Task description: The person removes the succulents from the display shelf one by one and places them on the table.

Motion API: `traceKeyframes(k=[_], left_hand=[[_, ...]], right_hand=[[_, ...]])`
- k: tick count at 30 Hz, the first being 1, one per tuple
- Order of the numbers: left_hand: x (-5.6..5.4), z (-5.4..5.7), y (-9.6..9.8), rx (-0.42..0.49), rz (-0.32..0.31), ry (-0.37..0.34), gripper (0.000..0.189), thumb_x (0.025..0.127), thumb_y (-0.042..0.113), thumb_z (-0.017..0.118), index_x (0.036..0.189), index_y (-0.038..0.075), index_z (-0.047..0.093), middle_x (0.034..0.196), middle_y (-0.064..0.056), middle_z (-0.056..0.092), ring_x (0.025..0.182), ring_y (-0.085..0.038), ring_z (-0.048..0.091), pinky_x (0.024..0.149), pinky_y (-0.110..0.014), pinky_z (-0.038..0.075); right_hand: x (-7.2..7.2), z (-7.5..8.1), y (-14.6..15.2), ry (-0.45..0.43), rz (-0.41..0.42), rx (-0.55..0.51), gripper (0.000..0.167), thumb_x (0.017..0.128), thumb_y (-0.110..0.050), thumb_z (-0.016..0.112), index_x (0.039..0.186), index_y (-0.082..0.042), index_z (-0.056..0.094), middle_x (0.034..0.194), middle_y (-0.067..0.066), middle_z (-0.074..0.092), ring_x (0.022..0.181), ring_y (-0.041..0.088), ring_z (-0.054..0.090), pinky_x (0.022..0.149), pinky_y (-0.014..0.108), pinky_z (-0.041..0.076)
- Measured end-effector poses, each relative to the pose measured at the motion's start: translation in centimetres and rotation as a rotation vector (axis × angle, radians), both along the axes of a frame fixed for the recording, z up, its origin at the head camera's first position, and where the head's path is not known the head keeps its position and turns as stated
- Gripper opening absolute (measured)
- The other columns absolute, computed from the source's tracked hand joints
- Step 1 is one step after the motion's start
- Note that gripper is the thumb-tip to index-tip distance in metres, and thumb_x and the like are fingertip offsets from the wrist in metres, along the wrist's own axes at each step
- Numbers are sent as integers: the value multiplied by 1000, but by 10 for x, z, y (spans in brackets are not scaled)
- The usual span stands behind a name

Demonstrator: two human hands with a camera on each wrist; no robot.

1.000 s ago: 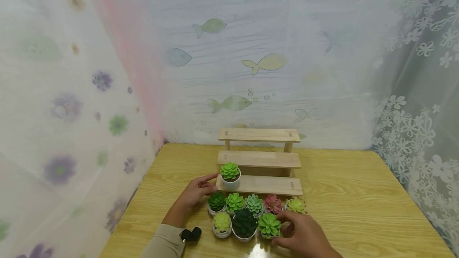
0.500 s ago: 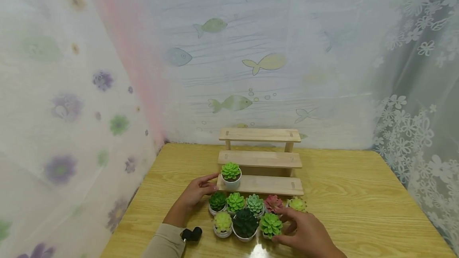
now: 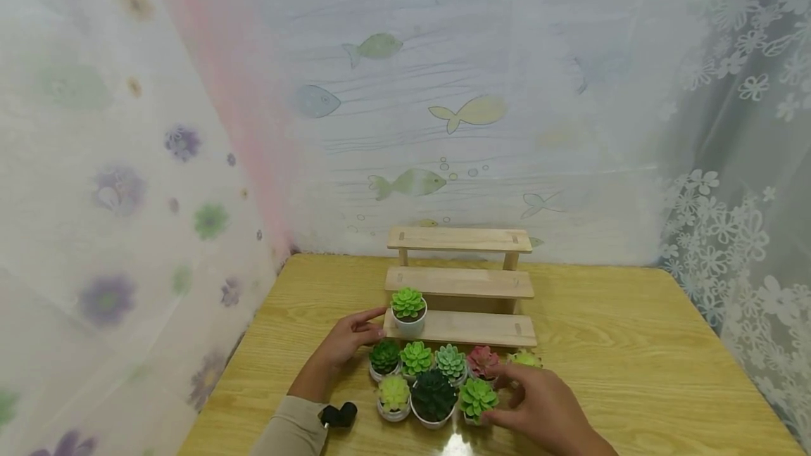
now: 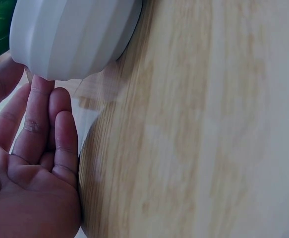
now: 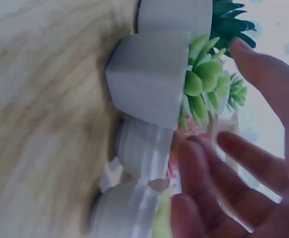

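My left hand (image 3: 345, 338) is at the left end of the lowest board of a wooden three-step shelf (image 3: 472, 328), its fingertips right at the board's edge. Near them on that board stands a bright green succulent in a white pot (image 3: 409, 312); a white ribbed pot (image 4: 75, 37) fills the top left of the left wrist view. My right hand (image 3: 541, 403) is beside a green succulent (image 3: 478, 397) at the front right of the group. In the right wrist view its fingers are spread and loosely bent near this plant's angular white pot (image 5: 149, 79), not wrapped round it.
Several potted succulents stand close together before the shelf, among them a large dark green one (image 3: 434, 396), a red one (image 3: 483, 359) and a yellow-green one (image 3: 393, 394). A black device (image 3: 338, 414) is at the left wrist. Printed curtains surround the wood-grain table (image 3: 633, 357).
My right hand has shifted slightly to the right, and the front right green succulent has moved a little the same way. The left hand stays at the shelf's end.
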State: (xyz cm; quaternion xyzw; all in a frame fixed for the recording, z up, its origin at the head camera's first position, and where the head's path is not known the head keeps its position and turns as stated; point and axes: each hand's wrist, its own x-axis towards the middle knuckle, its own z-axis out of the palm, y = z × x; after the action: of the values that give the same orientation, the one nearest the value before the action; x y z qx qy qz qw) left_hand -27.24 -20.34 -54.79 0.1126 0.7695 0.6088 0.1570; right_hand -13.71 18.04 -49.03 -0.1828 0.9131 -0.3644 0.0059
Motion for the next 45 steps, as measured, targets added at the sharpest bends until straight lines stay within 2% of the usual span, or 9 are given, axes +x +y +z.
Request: traceKeyframes(k=[5, 13, 16, 19, 24, 28, 36, 45], left_hand=[[0, 1, -1, 2, -1, 3, 58, 101, 20, 69, 155, 12, 49, 119, -13, 73, 102, -14, 70, 93, -39, 57], [1, 2, 0, -5, 5, 4, 57, 101, 21, 70, 155, 13, 51, 121, -14, 73, 103, -15, 70, 94, -40, 57], [0, 1, 0, -1, 2, 1, 57, 101, 20, 69, 155, 13, 50, 120, -13, 73, 103, -14, 70, 93, -39, 57], [-1, 0, -1, 3, -1, 2, 58, 101, 19, 69, 155, 12, 50, 118, -12, 74, 102, -14, 70, 92, -38, 57], [-1, 0, -2, 5, -12, 10, 58, 102, 20, 68, 156, 12, 49, 119, -13, 73, 102, -14, 70, 92, -37, 57], [-1, -1, -1, 5, -18, 10, 57, 102, 20, 68, 156, 12, 49, 121, -14, 73, 103, -14, 70, 93, -38, 57], [-2, -2, -3, 1, -3, -1, 57, 102, 20, 68, 155, 13, 50, 120, -13, 73, 103, -14, 70, 93, -38, 57], [-3, -1, -2, 1, -13, -5, 58, 101, 21, 70, 155, 13, 50, 118, -12, 74, 103, -14, 70, 92, -37, 57]], right_hand=[[-7, 14, -5, 59, -43, -34, 59, 77, -56, 87, 124, -25, 73, 99, -7, 76, 66, -6, 64, 58, 22, 51], [-29, 29, -14, 100, -65, -7, 52, 76, -51, 89, 119, -27, 75, 98, -7, 76, 72, -3, 67, 60, 22, 51], [-38, 34, -16, 81, -53, -26, 53, 77, -50, 89, 120, -24, 75, 102, -6, 77, 74, -1, 69, 61, 23, 52], [-46, 38, -19, 42, -34, -52, 54, 79, -48, 89, 123, -22, 74, 113, -4, 77, 77, 2, 72, 61, 23, 53], [-61, 42, -27, 39, -22, -34, 57, 80, -50, 88, 127, -23, 73, 123, -1, 74, 87, 11, 74, 66, 29, 57], [-72, 41, -34, 32, -30, -7, 61, 78, -53, 88, 130, -24, 72, 125, -3, 73, 97, 17, 73, 73, 37, 59], [-98, 39, -47, -27, -27, 4, 71, 78, -57, 87, 137, -24, 67, 131, -3, 70, 106, 18, 71, 82, 41, 59], [-114, 42, -66, -56, 42, -30, 71, 79, -51, 88, 138, -17, 66, 128, 4, 71, 112, 25, 70, 89, 44, 59]])
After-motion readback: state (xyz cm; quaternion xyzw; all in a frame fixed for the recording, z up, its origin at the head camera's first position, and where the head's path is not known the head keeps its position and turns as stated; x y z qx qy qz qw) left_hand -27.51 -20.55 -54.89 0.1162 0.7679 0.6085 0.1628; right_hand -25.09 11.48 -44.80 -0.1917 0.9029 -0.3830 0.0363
